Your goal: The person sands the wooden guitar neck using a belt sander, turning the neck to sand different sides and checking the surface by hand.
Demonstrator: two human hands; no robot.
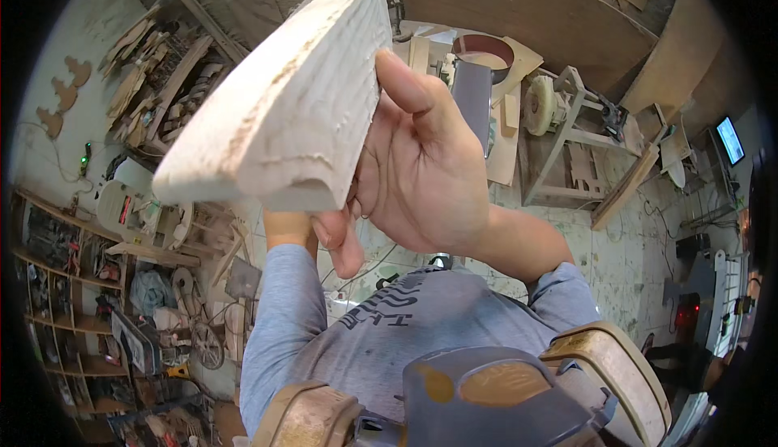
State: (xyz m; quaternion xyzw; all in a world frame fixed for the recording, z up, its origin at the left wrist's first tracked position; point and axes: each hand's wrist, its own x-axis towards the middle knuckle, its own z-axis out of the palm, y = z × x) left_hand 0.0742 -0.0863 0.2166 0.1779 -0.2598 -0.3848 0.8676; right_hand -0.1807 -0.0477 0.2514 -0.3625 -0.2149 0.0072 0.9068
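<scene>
1. The biggest thing is the white tiled floor (616, 244), with marks all over it.
2. A big brown board (527, 17) stands at the far side.
3. On the left are wooden shelves (69, 324), packed with lots of stuff.
4. Higher up on the left is a messy pile of wood (162, 82).
5. On the right stands a wooden frame (555, 141), with a round cream wheel (539, 105) beside it.
6. Past the right hand (429, 155) is a long grey machine part (472, 98), near a round brown band (484, 42).
7. A lit blue screen (729, 141) is far over on the right.
8. The person wears a grey shirt (438, 309).
9. The left arm (288, 228) goes up behind the wood. The left hand is hidden there, so I cannot tell if its grip is apart or together.
10. The pale wood block (275, 106) is held up in the air in front of the person, tilted. Its sides look rough, with a brown line along one edge.
11. The right hand's grip is clamped on the block, with the palm showing.
12. The right thumb (401, 82) presses on the block's right edge.
13. Small stringy bits stick to the block's side.
</scene>
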